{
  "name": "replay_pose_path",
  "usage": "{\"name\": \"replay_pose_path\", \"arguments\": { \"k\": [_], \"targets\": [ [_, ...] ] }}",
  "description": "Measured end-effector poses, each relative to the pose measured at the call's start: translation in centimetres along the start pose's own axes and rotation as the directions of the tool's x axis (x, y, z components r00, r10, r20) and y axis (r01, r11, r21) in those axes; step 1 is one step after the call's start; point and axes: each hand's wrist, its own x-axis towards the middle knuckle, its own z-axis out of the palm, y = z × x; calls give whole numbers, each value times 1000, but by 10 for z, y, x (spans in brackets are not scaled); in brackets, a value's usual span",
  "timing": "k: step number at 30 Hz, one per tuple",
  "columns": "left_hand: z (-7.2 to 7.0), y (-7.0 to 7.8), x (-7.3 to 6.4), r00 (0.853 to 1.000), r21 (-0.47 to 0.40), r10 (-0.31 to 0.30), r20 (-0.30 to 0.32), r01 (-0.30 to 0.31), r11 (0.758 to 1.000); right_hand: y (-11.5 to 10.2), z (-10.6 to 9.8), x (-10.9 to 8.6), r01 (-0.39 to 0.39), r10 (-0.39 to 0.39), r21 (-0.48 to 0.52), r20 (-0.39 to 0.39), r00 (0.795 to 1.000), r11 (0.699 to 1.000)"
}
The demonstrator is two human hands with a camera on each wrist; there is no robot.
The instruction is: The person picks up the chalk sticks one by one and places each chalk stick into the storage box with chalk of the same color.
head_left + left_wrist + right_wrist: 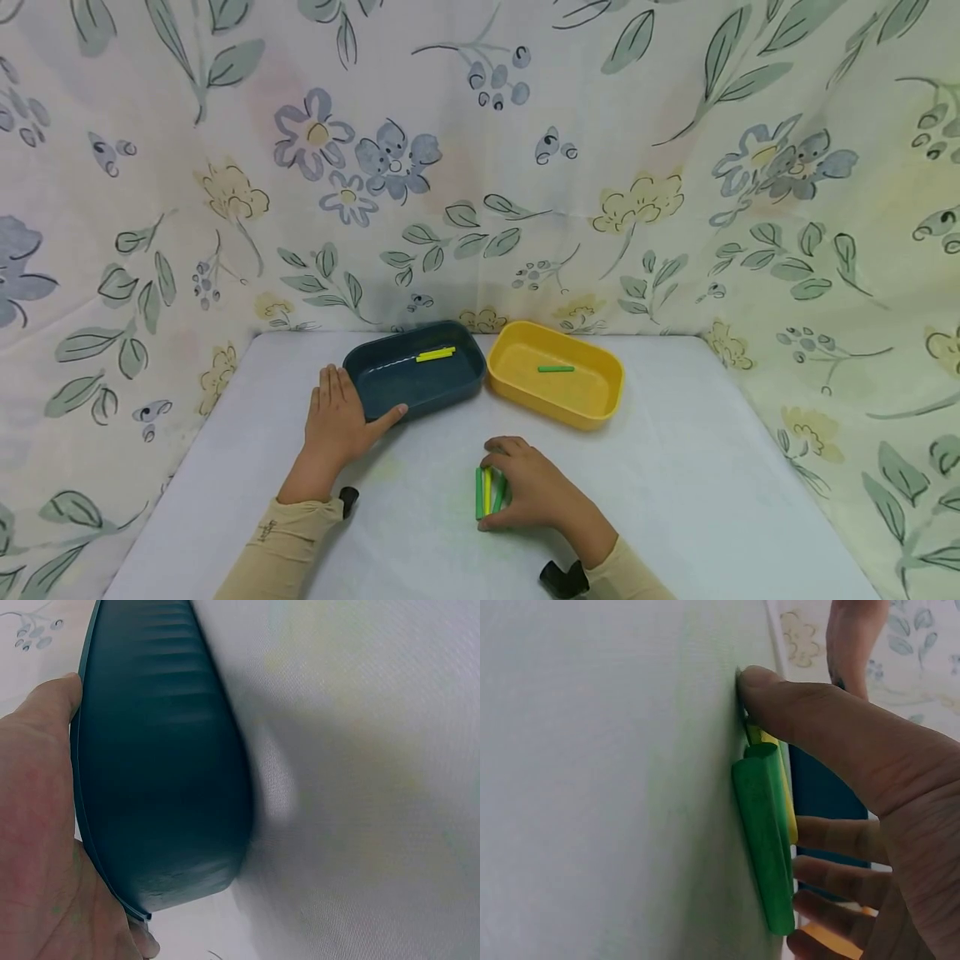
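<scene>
My left hand (pixel 337 421) rests against the left end of the dark blue tray (pixel 375 379), fingers straight, thumb along its near side. In the left wrist view, the thumb touches the tray's rim. My right hand (pixel 532 487) holds a small group of sticks on the white cloth, with the thumb at their near ends and fingertips at their far ends. Seen there are a green stick (pixel 480 493), a yellow stick (pixel 487 492) and another green stick (pixel 499 493). The right wrist view shows green sticks (pixel 763 840) close up, partly covering the yellow one (pixel 787 795).
Yellow sticks (pixel 435 355) lie inside the blue tray. To its right stands a yellow tray (pixel 517 400) with one green stick (pixel 556 368) in it. White cloth (pixel 697 475) covers the table, with faint green and yellow smudges. Flowered fabric (pixel 487 167) hangs behind.
</scene>
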Motion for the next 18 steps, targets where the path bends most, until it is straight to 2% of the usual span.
{"name": "replay_pose_path", "arguments": {
  "k": [8, 18],
  "targets": [
    [-5, 4, -4, 1000, 3, -3, 12, 3, 1000, 3, -6, -1, 5, -5, -11, 3, 1000, 1000],
    [-7, 5, -4, 1000, -3, 3, 20, -3, 1000, -2, -36, 10, 25, -26, -7, -118, 993, 1000]
  ]
}}
